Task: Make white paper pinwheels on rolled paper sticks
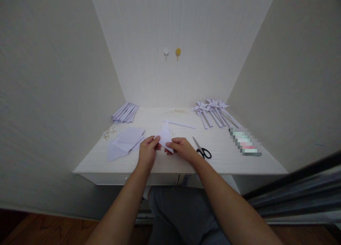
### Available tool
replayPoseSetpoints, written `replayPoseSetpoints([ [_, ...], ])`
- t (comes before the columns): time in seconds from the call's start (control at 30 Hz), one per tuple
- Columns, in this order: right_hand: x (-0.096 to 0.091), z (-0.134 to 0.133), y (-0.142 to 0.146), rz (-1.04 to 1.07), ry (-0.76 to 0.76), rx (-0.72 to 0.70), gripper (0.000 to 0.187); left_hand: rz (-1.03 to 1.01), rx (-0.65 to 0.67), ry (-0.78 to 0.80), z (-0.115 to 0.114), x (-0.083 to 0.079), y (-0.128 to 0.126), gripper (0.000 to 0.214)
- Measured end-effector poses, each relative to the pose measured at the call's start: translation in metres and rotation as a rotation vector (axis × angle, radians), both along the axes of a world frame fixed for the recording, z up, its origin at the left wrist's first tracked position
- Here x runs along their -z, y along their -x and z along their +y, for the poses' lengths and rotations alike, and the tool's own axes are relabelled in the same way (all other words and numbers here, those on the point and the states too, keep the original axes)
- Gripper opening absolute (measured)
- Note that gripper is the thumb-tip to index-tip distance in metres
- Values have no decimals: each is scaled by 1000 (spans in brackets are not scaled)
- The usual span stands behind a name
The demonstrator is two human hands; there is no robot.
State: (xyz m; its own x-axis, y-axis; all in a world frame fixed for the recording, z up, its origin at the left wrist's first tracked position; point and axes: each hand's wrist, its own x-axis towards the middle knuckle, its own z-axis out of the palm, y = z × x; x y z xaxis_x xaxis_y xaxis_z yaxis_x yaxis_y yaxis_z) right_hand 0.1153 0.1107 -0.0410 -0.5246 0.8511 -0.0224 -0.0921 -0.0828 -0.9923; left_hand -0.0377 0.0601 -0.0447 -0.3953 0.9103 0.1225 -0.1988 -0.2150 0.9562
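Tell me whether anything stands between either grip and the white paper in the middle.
Nothing visible does: the left grip and right grip both hold the white paper. The thin paper tube lies beyond it and the black-handled scissors beside the right forearm; neither comes between.

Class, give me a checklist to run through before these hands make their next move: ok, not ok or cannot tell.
1. Held paper gripped by left hand and right hand: ok.
2. Scissors out of both hands: ok, on the tabletop.
3. Paper stick lying free: ok, beyond the hands.
4. Loose sheets squared into one stack: not ok, spread unevenly.
5. Pinwheels away from the hands: ok, at far right.
6. Creases in held paper sharp: cannot tell, too small.
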Motion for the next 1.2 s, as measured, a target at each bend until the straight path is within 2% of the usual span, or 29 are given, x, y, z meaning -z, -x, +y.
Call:
replayPoseSetpoints([
  [0.17,1,0,-1,-16,-16,-23,36,-104,-31,-9,1,-1,-1,29],
  [0.47,11,8,2,53,-3,103,43,-179,-67,-11,-1,-3,-1,33],
  [0.63,12,8,1,65,-15,131,39,-169,-63,-19,0,-1,-2,34],
  [0.9,10,6,1,58,-32,96,35,-174,-80,-29,-1,-1,-1,28],
  [1.2,6,6,0,58,-41,94,31,-21,23,12,-3,0,0,29],
])
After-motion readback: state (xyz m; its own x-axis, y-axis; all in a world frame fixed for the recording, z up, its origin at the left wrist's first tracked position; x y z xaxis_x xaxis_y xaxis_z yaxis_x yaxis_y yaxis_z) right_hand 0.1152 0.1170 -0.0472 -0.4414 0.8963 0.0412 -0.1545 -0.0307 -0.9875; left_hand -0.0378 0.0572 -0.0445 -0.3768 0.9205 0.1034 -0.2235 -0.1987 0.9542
